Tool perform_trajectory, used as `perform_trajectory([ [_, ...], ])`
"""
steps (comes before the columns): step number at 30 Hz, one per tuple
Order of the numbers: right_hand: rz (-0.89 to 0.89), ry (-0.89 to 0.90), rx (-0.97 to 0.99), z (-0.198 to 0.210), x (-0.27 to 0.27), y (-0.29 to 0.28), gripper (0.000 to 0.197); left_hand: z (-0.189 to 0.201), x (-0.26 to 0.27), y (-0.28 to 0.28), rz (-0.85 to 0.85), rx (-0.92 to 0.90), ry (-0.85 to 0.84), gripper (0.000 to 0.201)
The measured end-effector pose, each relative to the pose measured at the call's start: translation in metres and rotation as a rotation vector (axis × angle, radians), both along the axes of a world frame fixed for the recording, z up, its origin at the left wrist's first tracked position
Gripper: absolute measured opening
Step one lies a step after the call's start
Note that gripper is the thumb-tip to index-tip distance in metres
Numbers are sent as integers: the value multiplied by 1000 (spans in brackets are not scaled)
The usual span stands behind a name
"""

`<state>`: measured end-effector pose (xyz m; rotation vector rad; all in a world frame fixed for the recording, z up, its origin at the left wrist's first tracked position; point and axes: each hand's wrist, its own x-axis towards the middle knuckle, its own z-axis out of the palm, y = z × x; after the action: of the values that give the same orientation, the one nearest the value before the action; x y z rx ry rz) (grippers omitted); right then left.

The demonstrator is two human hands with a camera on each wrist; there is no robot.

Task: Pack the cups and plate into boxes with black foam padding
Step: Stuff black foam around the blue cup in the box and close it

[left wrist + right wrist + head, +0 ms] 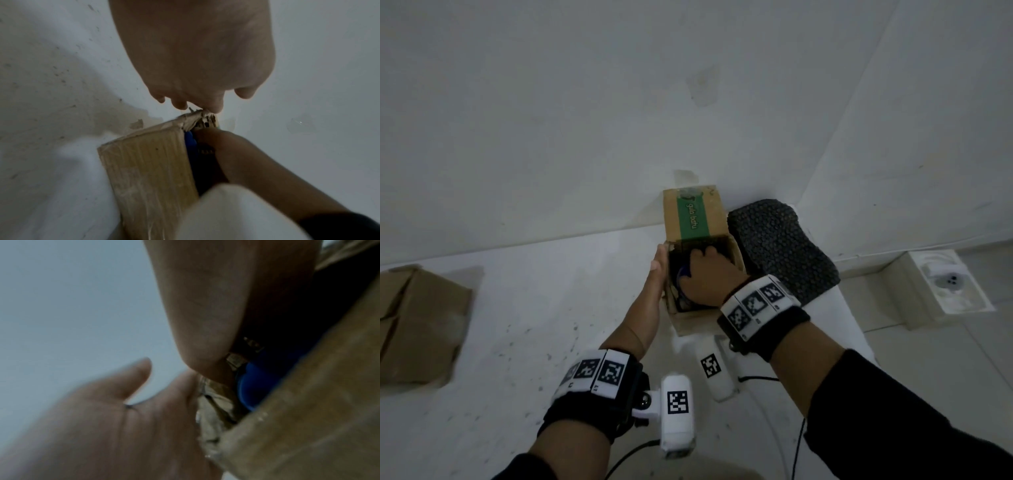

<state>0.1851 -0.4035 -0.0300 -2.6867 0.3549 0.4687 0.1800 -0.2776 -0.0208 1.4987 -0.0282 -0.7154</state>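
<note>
a small open box (700,274) is seen standing on the white table (517,308), close to the wall (585,102) and near the table's right edge. its far flap (693,214), green-striped, is folded back against the wall. the right hand (705,277) is sunk into the box mouth, fingers curled down inside; a blue thing (683,274), perhaps a cup, is pressed between this hand and the left box wall, but whether it is gripped cannot be told, since the fingertips are hidden. in the right wrist view the blue thing (252,386) is wedged low in a narrow gap beside the cardboard wall, with dark lining behind it.

the left hand (659,274) is laid flat against the box's outer left wall, fingers straight, nothing held; in the left wrist view its fingertips (179,104) are seen at the torn top corner of the box (148,162).

a black foam pad (780,246) lies just right of the box, overhanging the table edge. flattened cardboard (417,325) lies well apart at the left, with open table between. a white tray (948,284) sits on the floor at right.
</note>
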Motion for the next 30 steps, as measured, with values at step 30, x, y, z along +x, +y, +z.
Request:
perform_trajectory([
  [30,-156,-337,-198,-81,-124,-146,13,-44,-38,-180,-820,1108,-1013,48],
])
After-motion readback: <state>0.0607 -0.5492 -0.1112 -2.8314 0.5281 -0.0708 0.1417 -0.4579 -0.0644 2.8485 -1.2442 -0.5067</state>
